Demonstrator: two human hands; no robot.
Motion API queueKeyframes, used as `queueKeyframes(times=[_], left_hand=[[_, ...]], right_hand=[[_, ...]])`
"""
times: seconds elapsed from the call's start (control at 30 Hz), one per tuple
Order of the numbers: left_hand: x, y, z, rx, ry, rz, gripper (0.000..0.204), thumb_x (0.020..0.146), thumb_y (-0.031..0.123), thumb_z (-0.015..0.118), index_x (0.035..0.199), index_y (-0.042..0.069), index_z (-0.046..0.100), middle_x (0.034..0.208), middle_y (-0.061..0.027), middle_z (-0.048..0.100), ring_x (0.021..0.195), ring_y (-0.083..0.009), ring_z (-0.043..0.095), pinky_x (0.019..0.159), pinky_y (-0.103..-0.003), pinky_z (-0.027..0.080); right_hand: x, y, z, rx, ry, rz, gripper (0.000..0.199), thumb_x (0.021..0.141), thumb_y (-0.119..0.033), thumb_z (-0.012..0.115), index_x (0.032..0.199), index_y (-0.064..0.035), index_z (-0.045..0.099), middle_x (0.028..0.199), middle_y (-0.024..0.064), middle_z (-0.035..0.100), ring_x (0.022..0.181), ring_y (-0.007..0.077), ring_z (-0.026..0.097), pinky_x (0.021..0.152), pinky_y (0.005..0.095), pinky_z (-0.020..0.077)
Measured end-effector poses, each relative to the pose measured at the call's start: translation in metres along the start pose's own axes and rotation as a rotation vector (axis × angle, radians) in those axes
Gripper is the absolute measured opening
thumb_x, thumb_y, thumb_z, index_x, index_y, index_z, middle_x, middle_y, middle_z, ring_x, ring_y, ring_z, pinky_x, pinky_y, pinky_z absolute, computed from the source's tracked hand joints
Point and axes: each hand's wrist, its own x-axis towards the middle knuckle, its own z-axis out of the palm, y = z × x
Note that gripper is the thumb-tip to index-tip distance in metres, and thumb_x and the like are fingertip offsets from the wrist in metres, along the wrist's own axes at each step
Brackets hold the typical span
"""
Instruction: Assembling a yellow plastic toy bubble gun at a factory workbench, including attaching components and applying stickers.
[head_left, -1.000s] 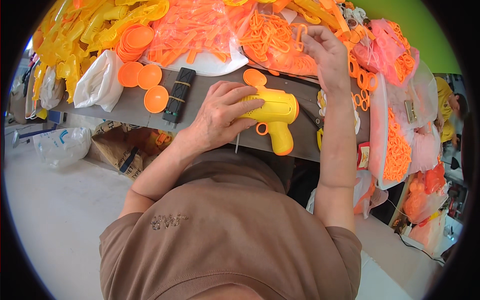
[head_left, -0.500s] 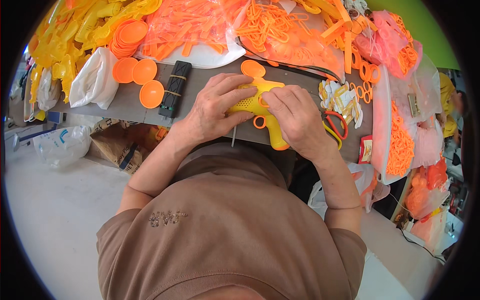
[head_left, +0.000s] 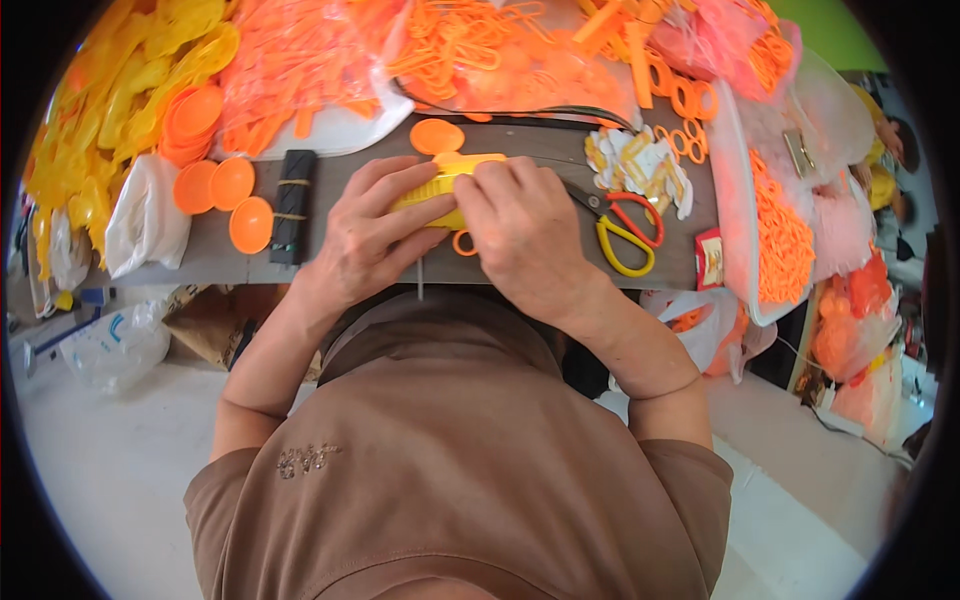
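A yellow plastic toy gun (head_left: 455, 168) is held at the front edge of the grey table. My left hand (head_left: 375, 235) grips its left part, with the fingers laid over the top. My right hand (head_left: 525, 230) closes on the right part, and the fingers hide most of the handle. Below the body, between my hands, a small orange ring (head_left: 463, 243) shows. A thin pale rod (head_left: 420, 280) sticks down beneath my left hand. Just beyond the toy lies an orange round cup (head_left: 437, 137).
Scissors (head_left: 628, 235) with red and yellow handles lie right of my right hand, by a pile of white-and-gold pieces (head_left: 640, 170). Left are a black banded bundle (head_left: 293, 205) and orange cups (head_left: 228, 185). A tray (head_left: 728, 190) of orange links stands right; orange and yellow parts fill the back.
The view has shifted, so the table things sit further left. My right hand has come closer to my left and now covers the handle that hung in sight. Both hands keep the toy gun.
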Motion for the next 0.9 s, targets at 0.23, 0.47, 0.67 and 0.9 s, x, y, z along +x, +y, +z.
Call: queueKeyframes(times=[0.23, 0.47, 0.67, 0.9], left_hand=[[0.002, -0.001, -0.002, 0.052, -0.079, 0.016, 0.042, 0.067, 0.009, 0.076, 0.108, 0.010, 0.068, 0.115, -0.0135, 0.058, 0.104, -0.0336, 0.056, 0.087, -0.041, 0.048], [0.003, -0.002, -0.001, -0.044, -0.036, -0.020, 0.051, 0.067, 0.007, 0.076, 0.115, 0.003, 0.062, 0.114, -0.0141, 0.060, 0.105, -0.0346, 0.057, 0.088, -0.041, 0.048], [0.003, -0.001, -0.001, -0.054, -0.035, -0.038, 0.053, 0.066, 0.008, 0.077, 0.116, 0.001, 0.060, 0.114, -0.0141, 0.060, 0.106, -0.0341, 0.057, 0.089, -0.041, 0.048], [0.016, 0.021, -0.011, 0.000, 0.070, -0.042, 0.052, 0.068, 0.008, 0.077, 0.116, -0.001, 0.059, 0.114, -0.0160, 0.060, 0.105, -0.0322, 0.057, 0.089, -0.040, 0.047]], right_hand=[[-0.012, 0.017, 0.001, 0.305, 0.212, 0.118, 0.031, 0.074, -0.007, 0.067, 0.103, -0.0013, 0.061, 0.098, 0.0091, 0.058, 0.095, 0.0280, 0.055, 0.081, 0.0377, 0.0437], [-0.083, 0.130, -0.003, 0.232, 0.345, 0.773, 0.020, 0.077, -0.007, 0.068, 0.097, -0.0013, 0.064, 0.092, 0.0094, 0.060, 0.082, 0.0205, 0.058, 0.072, 0.0313, 0.0466], [-0.093, 0.133, 0.006, 0.040, 0.208, 0.705, 0.020, 0.072, -0.007, 0.071, 0.088, -0.0007, 0.062, 0.082, 0.0092, 0.054, 0.072, 0.0229, 0.054, 0.067, 0.0344, 0.0444], [-0.088, 0.144, -0.002, 0.572, 0.338, 0.868, 0.011, 0.079, -0.001, 0.067, 0.088, -0.0002, 0.062, 0.076, 0.0021, 0.058, 0.064, 0.0091, 0.051, 0.058, 0.0244, 0.0411]])
